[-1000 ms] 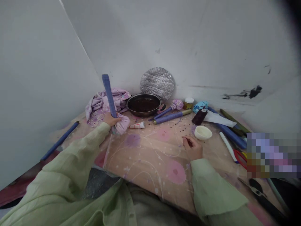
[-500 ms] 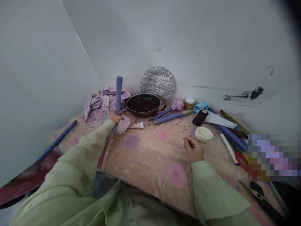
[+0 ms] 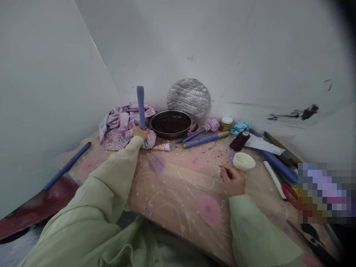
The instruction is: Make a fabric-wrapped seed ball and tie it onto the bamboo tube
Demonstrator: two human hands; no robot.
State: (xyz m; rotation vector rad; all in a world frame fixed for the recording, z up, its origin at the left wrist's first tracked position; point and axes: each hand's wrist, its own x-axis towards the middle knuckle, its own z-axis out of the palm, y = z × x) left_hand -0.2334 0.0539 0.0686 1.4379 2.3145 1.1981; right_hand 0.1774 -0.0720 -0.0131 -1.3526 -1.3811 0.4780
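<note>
My left hand [image 3: 140, 132] is closed round a blue stick [image 3: 141, 106] that stands nearly upright, with a pink cloth bundle [image 3: 150, 139] at its lower end pressed to the flowered board [image 3: 178, 185]. It sits just left of a dark metal pan [image 3: 171, 123]. My right hand [image 3: 233, 180] rests on the board with its fingers curled in a pinch on something small I cannot make out, close to a small white bowl [image 3: 244, 161]. Tiny dark specks lie scattered on the board in front of it.
A lilac cloth heap [image 3: 119, 124] and a round silver mat [image 3: 188, 98] stand at the back wall. Cloth-tipped blue sticks [image 3: 204, 140], a white tube [image 3: 162, 147], a jar [image 3: 226, 123], a dark thread spool [image 3: 239, 141], scissors [image 3: 289, 193] and pliers [image 3: 311, 237] lie to the right. Another blue stick [image 3: 66, 167] lies at left.
My left hand has carried the stick and its bundle away from me toward the pan, and the stick has swung from leaning left to nearly upright. My right hand has stayed in place.
</note>
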